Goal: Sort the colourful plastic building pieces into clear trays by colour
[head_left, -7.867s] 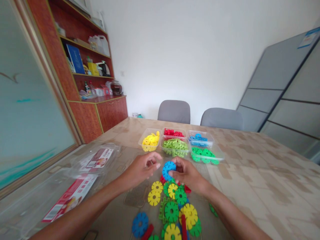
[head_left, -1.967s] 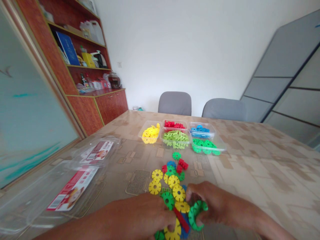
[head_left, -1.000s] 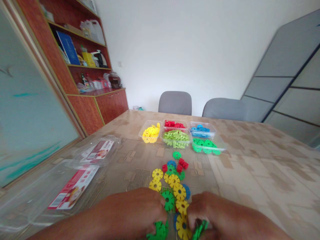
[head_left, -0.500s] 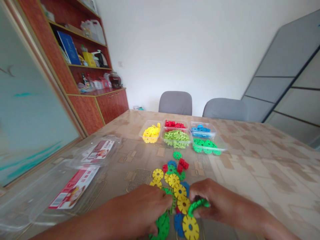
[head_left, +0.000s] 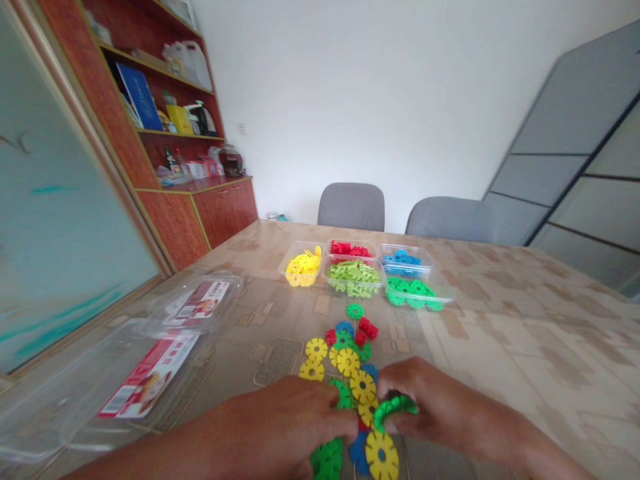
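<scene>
My right hand (head_left: pixel 430 400) is shut on a curved green strip of linked plastic pieces (head_left: pixel 394 409), just right of the pile. My left hand (head_left: pixel 285 427) lies curled against the pile's near edge, its fingertips beside a green disc (head_left: pixel 343 396). I cannot tell whether those fingers grip anything. The pile of snowflake-shaped plastic discs (head_left: pixel 347 363) spreads between and beyond my hands, in yellow, green, blue and red. A yellow disc (head_left: pixel 381 455), a blue disc (head_left: pixel 357 453) and a green cluster (head_left: pixel 326 460) lie nearest me, partly below my hands.
Several clear plastic tubs (head_left: pixel 353 277) hold sorted yellow, red, lime, blue and green pieces behind the pile. Clear packaging with a red-and-white card (head_left: pixel 150 373) lies on the patterned table (head_left: pixel 500 347) to the left. Grey chairs stand beyond the far edge.
My left hand has moved right, further over the pile. My right hand stays nearly in place with the green strip. A few yellow discs in the pile have shifted slightly.
</scene>
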A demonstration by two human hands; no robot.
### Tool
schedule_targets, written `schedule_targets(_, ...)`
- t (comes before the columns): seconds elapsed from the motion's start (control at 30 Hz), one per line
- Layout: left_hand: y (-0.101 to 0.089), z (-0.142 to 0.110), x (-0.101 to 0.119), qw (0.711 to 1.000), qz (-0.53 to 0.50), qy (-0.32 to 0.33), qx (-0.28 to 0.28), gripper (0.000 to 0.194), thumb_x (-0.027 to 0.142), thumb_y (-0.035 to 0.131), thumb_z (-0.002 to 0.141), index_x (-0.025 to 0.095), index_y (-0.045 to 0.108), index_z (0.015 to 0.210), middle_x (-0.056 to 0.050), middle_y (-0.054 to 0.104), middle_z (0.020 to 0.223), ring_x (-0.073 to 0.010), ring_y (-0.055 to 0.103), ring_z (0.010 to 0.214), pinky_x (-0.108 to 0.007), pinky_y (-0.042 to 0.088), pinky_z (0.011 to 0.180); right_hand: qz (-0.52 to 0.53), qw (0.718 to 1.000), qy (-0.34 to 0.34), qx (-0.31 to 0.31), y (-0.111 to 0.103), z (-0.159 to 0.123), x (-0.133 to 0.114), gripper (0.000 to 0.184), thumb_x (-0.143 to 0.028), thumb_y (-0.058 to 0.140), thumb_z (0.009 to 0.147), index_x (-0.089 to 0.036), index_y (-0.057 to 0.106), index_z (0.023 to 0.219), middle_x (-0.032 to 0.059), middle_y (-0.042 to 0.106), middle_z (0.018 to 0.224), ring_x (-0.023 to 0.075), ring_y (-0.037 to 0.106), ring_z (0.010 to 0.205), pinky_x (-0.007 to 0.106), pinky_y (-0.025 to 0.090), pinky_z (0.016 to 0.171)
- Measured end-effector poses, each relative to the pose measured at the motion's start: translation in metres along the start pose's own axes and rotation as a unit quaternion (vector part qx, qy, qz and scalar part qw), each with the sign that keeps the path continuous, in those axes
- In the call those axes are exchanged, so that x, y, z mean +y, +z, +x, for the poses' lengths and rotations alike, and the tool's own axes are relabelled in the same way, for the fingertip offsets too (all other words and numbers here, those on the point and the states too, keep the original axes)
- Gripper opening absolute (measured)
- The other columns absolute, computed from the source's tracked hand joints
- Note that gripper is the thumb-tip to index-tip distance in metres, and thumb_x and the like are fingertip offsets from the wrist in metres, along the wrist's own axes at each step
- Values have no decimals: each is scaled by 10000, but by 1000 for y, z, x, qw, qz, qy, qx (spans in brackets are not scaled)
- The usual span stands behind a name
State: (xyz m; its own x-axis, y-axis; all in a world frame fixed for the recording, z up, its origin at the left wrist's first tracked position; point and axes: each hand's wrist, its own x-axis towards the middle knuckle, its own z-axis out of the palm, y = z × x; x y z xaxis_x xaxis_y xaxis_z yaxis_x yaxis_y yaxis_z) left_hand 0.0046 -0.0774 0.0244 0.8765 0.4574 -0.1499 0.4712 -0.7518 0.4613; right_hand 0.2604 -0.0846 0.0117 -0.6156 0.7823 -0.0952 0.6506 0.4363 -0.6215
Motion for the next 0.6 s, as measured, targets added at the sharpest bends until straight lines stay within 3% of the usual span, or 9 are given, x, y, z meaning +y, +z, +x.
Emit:
schedule_targets(0.37, 2, 0, 1, 999, 51, -5, 0, 486, 117, 724, 729, 260, 556, 1162, -57, 623, 1144, -265, 585, 1031, -346, 444, 874, 6, 1000, -20, -3, 5, 1, 6, 113, -149, 690, 755, -204, 643, 843, -29, 682, 794, 128, 607, 709, 228, 435, 633)
schedule_targets(0.6, -3, 4, 6, 999, 52, -4, -1, 355, 117, 719, 724, 222, 532, 1007, -45, 626, 1072, -231, 589, 958, -293, 444, 800, 34, 999, -27, 27, 4, 0, -4, 175, -100, 699, 722, -210, 627, 837, -32, 650, 829, 132, 590, 766, 223, 420, 652)
